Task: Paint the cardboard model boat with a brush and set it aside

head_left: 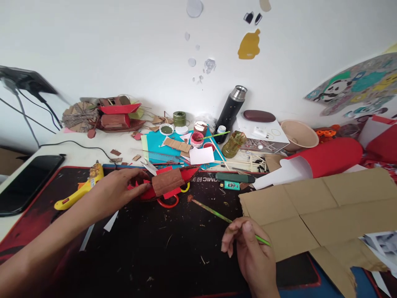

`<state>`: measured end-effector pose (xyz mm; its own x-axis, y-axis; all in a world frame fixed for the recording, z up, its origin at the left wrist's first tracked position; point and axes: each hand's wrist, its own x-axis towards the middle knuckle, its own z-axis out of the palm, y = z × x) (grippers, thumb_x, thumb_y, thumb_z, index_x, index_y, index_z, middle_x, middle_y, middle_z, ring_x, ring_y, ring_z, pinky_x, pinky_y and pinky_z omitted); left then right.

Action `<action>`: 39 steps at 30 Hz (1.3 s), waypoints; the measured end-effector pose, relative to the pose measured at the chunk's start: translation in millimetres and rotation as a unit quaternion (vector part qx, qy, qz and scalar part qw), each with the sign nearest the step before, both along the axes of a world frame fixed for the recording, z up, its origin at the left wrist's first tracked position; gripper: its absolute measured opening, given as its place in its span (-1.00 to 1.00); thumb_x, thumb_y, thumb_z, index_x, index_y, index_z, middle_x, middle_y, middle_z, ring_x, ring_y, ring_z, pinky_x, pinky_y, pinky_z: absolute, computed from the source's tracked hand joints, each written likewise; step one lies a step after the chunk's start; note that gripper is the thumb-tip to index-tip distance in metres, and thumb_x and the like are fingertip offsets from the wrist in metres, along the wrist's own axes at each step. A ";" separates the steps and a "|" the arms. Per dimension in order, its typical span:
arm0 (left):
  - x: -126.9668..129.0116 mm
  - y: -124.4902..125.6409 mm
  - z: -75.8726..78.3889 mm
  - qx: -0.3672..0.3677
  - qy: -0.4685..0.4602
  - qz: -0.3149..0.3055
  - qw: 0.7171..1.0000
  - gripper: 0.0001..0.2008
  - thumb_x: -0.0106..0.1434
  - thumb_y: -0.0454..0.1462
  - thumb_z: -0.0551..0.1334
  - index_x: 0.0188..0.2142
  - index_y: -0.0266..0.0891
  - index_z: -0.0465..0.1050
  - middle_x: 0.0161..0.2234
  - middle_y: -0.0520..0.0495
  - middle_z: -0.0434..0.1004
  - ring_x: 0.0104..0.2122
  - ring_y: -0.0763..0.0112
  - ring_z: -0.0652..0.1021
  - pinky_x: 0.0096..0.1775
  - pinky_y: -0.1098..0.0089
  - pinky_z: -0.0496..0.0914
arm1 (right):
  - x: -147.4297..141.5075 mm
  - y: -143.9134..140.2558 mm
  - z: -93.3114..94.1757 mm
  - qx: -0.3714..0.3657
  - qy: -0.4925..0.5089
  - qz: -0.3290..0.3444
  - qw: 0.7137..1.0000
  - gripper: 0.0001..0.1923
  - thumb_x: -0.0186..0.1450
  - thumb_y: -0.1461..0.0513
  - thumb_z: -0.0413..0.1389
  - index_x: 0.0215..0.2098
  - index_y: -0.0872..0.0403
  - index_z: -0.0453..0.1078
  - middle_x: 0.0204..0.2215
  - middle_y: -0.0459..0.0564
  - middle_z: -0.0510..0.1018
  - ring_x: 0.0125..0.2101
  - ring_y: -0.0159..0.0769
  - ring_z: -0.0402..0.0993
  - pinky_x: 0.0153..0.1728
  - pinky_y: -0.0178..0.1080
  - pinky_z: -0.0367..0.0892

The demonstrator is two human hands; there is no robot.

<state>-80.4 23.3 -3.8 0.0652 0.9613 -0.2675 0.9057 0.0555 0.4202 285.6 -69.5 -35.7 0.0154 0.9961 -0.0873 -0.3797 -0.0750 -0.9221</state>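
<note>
My left hand (119, 188) grips a red paper boat model (169, 182) with a brown painted corrugated roof, holding it just above the black desk mat (155, 248). My right hand (249, 248) pinches a thin green paintbrush (217, 213) like a pen. The brush's brown-tipped end points up-left and sits a little to the right of the model, not touching it. Red-handled scissors (169, 203) lie under the model.
A yellow glue gun (82, 186) lies left of my hand, a phone (26, 182) further left. A large cardboard sheet (316, 211) covers the right. Paint pots (197, 138), a black flask (231, 107), a bowl (299, 134) and another boat model (116, 114) crowd the back.
</note>
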 end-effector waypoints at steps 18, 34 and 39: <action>14.1 -79.8 -3.5 0.371 0.024 -0.038 0.928 -0.65 0.62 -0.03 0.22 -0.03 -0.18 0.71 -0.17 -0.14 0.76 -0.21 0.16 0.73 -0.12 0.23 0.55 | 3.0 10.2 7.9 -0.049 -0.004 -0.012 0.999 -0.56 0.46 -0.13 0.41 -0.30 0.05 0.65 -0.58 -0.03 0.64 -0.64 -0.27 0.59 -0.65 -0.38 0.38; 35.1 -87.4 -42.4 0.258 0.189 -0.086 0.944 -0.62 0.65 -0.20 0.09 0.12 -0.17 0.71 -0.16 -0.17 0.87 -0.34 0.11 0.81 -0.36 0.26 0.54 | -2.7 9.4 13.4 -0.046 0.006 -0.014 0.999 -0.59 0.46 -0.11 0.42 -0.31 0.03 0.69 -0.60 -0.03 0.64 -0.65 -0.30 0.58 -0.66 -0.40 0.42; 37.3 -83.2 -36.9 0.222 0.186 -0.096 0.952 -0.59 0.64 -0.21 0.05 -0.01 -0.14 0.72 -0.24 -0.14 0.84 -0.36 0.12 0.79 -0.36 0.27 0.51 | -4.0 8.6 8.4 -0.056 0.015 -0.012 0.998 -0.56 0.47 -0.13 0.40 -0.31 0.05 0.65 -0.60 -0.03 0.64 -0.66 -0.28 0.57 -0.67 -0.39 0.37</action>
<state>-43.1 -59.9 -40.7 0.2315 0.9650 0.1234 0.9720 -0.2348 0.0126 281.6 -60.9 -27.4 0.0346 0.9794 -0.1988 -0.4092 -0.1676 -0.8969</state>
